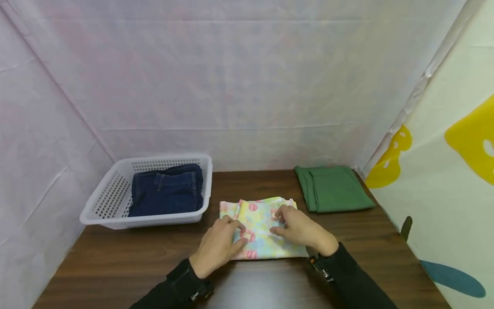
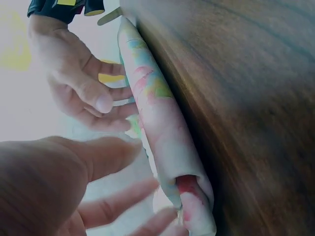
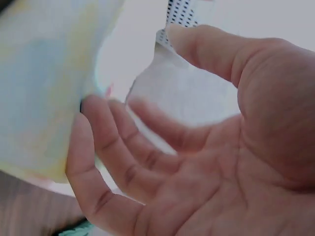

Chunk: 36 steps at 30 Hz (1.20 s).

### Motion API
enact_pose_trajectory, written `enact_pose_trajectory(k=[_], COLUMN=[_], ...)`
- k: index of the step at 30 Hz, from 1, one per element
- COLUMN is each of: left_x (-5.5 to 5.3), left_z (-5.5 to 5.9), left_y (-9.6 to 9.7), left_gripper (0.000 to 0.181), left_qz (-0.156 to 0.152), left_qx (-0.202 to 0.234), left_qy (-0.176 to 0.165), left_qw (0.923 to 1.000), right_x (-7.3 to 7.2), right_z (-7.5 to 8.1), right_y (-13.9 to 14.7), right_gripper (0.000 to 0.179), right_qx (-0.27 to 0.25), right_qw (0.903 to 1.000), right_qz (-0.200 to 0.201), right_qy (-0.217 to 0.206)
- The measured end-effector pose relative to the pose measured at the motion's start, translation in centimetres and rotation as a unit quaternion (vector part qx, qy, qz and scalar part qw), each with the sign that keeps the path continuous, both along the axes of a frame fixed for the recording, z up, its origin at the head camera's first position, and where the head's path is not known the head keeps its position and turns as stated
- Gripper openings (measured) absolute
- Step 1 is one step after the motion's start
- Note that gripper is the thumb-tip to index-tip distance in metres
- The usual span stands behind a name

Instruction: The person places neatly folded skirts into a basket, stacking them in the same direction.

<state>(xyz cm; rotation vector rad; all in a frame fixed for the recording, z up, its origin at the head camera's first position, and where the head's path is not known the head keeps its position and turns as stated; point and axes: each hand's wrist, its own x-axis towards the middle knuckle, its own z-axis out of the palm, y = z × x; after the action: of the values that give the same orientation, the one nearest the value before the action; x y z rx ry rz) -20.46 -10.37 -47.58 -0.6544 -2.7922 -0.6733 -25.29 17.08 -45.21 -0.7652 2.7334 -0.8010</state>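
Note:
A folded floral cloth in pink, yellow and pale blue lies on the table in front of me; whether it is a garment I cannot tell. My left hand is at its left side, fingers relaxed and fingertips at the cloth. Over its right part is my right hand, loosely bent, thumb apart from the fingers. The left wrist view shows the cloth's rolled-looking folded edge beside both hands. In the right wrist view, the fingertips of my right hand meet the cloth, with nothing pinched.
At the left stands a white plastic basket with folded dark blue jeans inside. A folded green cloth lies at the back right of the brown wooden table. Pale fabric walls rise behind and along both sides.

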Motion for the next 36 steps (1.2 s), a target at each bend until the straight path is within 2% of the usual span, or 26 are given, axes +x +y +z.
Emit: enact_pose_trajectory(k=[3,6,9,12,16,18,22,31,36], left_x=[0.1,0.1,0.0,0.0,-0.1,-0.2,-0.4,-0.9,-1.1], left_z=[-0.1,0.0,0.1,0.2,0.2,0.2,-0.1,-0.5,-0.6], left_y=[-0.1,-0.2,-0.5,-0.6,-0.7,-0.7,-0.7,-0.2,0.0], left_gripper=[0.043,0.057,0.069,0.080,0.088,0.090,0.090,0.087,0.081], left_qz=[0.047,0.081,0.101,0.111,0.111,0.111,0.106,0.079,0.055], left_qx=[-0.002,0.001,0.004,0.008,0.011,0.009,0.011,0.037,0.063], left_qy=[0.014,0.009,-0.010,-0.041,-0.070,-0.074,-0.080,-0.068,-0.081], left_qw=[0.9988,0.9967,0.9948,0.9930,0.9913,0.9910,0.9911,0.9939,0.9932], right_x=[0.0,-0.2,-0.4,-0.5,-0.6,-0.7,-0.9,-0.8,-0.9], right_z=[0.4,0.5,0.4,0.2,-0.1,-0.2,-0.4,-1.1,-1.1], right_y=[0.2,0.5,0.8,1.1,1.4,1.5,1.5,0.9,0.8], right_gripper=[0.063,0.074,0.085,0.096,0.106,0.107,0.110,0.112,0.111], right_qx=[0.005,0.026,0.047,0.063,0.072,0.073,0.076,0.065,0.065], right_qw=[0.9985,0.9947,0.9910,0.9880,0.9856,0.9859,0.9867,0.9878,0.9875], right_qz=[-0.054,-0.099,-0.125,-0.140,-0.147,-0.144,-0.136,-0.130,-0.132], right_qy=[-0.001,0.005,0.006,-0.011,-0.040,-0.044,-0.047,-0.056,-0.057])
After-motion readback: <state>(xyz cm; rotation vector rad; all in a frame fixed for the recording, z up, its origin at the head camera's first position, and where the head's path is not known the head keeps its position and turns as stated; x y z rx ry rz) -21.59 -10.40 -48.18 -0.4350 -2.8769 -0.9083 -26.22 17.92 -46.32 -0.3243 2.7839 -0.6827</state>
